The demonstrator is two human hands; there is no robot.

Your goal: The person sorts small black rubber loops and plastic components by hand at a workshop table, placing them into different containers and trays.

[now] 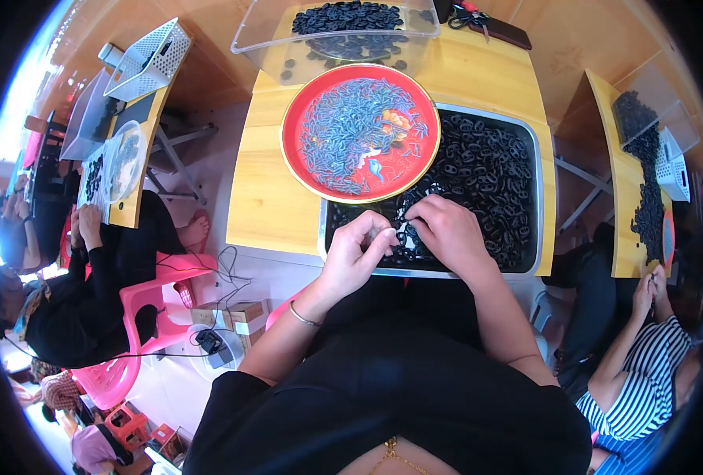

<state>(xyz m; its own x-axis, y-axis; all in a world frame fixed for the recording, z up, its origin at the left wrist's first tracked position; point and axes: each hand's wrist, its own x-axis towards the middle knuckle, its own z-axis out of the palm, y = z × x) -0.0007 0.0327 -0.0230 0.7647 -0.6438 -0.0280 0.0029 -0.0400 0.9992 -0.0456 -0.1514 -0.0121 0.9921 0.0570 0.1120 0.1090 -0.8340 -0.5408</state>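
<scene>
Both my hands meet over the near left part of a metal-rimmed tray (535, 198) full of small black pieces with holes (478, 162). My left hand (358, 252) is closed in a pinch on one small black piece (402, 236). Against it, the bent fingers of my right hand (449, 236) are pressed together; whatever they hold is too small to make out. Just beyond my hands, a round red plate (294, 162) with a gold rim overlaps the tray's far left corner. Many thin grey-blue pins or screws (343, 127) are spread over it.
A clear plastic bin (248, 39) of round black pieces stands at the far side of the wooden table (260, 174). Scissors (472, 12) lie at the back right. Other people work at side tables, left and right. A pink chair (153, 301) and cables are on the left.
</scene>
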